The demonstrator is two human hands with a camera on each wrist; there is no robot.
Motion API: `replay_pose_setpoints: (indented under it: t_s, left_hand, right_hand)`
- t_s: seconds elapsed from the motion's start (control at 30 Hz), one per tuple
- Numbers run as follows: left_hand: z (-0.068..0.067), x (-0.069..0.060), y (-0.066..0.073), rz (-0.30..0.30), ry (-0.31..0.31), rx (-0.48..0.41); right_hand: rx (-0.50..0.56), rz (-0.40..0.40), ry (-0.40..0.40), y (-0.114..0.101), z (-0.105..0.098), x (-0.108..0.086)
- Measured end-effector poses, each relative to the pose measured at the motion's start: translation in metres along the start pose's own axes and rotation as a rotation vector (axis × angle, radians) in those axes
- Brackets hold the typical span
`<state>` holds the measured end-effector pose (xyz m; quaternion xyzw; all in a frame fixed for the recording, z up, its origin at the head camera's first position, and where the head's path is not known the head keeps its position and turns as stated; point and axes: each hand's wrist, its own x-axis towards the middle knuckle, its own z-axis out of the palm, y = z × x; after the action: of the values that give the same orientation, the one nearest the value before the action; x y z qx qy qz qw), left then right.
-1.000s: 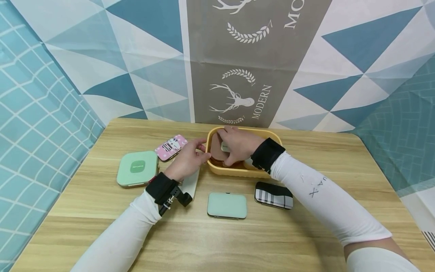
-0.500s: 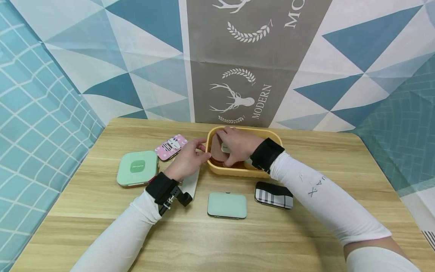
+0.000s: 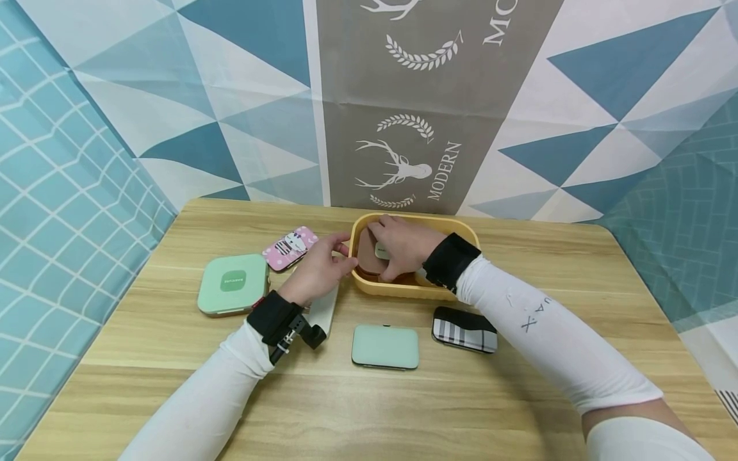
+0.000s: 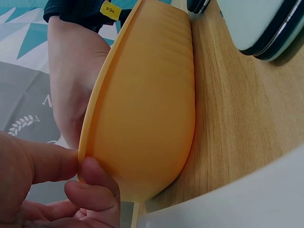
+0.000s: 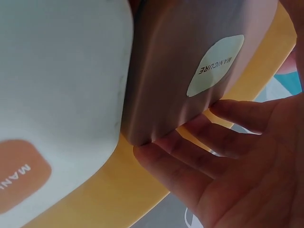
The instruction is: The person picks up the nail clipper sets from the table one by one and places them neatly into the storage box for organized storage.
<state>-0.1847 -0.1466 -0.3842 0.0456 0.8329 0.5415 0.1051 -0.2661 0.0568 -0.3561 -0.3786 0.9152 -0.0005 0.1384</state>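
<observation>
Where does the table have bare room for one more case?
Bare table: between the sleeves, nearer than the flat mint case; and right of the yellow basket, behind the right sleeve. Crowded: around the left hand, by the pink case and square green case; inside the basket, around the brown case.

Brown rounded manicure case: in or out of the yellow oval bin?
In: the head view shows the bin surrounding the case; right fingers touch the case's edge.

The bin [image 4: 147, 99] is smooth, matt, plastic-looking, with shallow ribs. The brown case [image 5: 168, 71] has a smooth, satin, plastic-looking shell. At 9 o'clock from the bin, the green case [image 3: 232, 283] looks smooth and matt. The table [image 3: 369, 413] shows wood grain; the sleeves [image 3: 539, 333] are cloth.
</observation>
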Motion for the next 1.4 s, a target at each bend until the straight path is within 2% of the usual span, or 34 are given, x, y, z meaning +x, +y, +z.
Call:
replay_pose_setpoints:
  t_s: [0.57, 1.4]
  left_hand:
    - [-0.0012, 0.0017, 0.0014, 0.000, -0.003, 0.006]
    - [-0.0009, -0.0001, -0.0007, 0.009, -0.008, 0.003]
  right_hand:
    - [-0.043, 0.016, -0.017, -0.0010, -0.0015, 0.0017]
    - [-0.041, 0.039, -0.026, -0.0053, 0.0021, 0.0011]
